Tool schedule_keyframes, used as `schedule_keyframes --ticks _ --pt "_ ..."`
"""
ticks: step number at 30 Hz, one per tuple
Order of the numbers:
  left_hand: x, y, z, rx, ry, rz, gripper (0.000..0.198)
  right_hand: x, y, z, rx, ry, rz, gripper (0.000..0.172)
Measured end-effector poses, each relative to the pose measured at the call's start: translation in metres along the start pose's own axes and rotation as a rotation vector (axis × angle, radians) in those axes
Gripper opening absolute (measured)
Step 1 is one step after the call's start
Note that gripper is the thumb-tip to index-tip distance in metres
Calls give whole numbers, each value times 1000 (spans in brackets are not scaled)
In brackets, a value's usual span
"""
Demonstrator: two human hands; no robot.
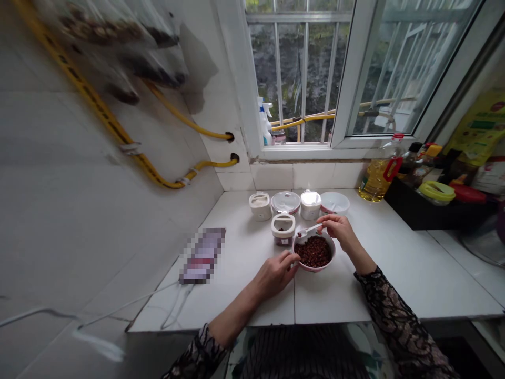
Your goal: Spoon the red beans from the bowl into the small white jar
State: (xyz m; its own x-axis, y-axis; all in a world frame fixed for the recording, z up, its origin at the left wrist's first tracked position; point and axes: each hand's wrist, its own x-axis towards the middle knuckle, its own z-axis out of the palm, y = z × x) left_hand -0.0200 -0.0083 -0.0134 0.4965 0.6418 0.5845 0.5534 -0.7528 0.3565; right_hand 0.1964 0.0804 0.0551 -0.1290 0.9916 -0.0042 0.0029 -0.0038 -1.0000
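Note:
A bowl (pixel 314 252) full of small dark red beans or peppercorns stands on the white counter. My left hand (pixel 277 272) grips its left rim with thumb and fingers. Over the bowl's back left edge, my right hand (pixel 336 228) pinches the handle of a small white spoon (pixel 303 233), which has a few dark red bits in it. Just left of the bowl is a lidded square container (pixel 283 230) with dark contents. Behind stand two more white containers (pixel 260 205) (pixel 311 204), a covered round bowl (pixel 286 202) and a white bowl (pixel 335 203).
A phone-like object (pixel 202 256) with a cable lies on the counter's left. An oil bottle (pixel 374 176) stands at the back right, beside a black tray (pixel 410 207) of condiment bottles and jars. The window (pixel 302 152) and a yellow pipe (pixel 150 171) are behind and left.

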Motion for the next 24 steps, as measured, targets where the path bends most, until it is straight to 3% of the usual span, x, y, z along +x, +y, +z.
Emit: schedule_keyframes --ticks 4,7,11,13,16,20,24 --pt "0 1 -1 2 -18 -10 18 -2 1 9 -14 56 -116 27" --pt "0 0 0 7 -12 -10 18 -7 5 19 -156 83 -297 30" --pt "-1 -1 1 28 -11 -7 17 -14 8 28 -425 4 -606 24" --pt "-1 -1 1 32 -14 -11 17 -17 8 28 -499 -35 -693 24" --pt "-1 -1 1 31 -7 -2 15 -17 6 21 -485 15 -692 24" --pt "-1 0 1 11 9 3 14 -12 6 4 -473 114 -564 23" --pt "-1 -1 2 15 2 -3 15 -8 9 -3 -667 56 -531 22"
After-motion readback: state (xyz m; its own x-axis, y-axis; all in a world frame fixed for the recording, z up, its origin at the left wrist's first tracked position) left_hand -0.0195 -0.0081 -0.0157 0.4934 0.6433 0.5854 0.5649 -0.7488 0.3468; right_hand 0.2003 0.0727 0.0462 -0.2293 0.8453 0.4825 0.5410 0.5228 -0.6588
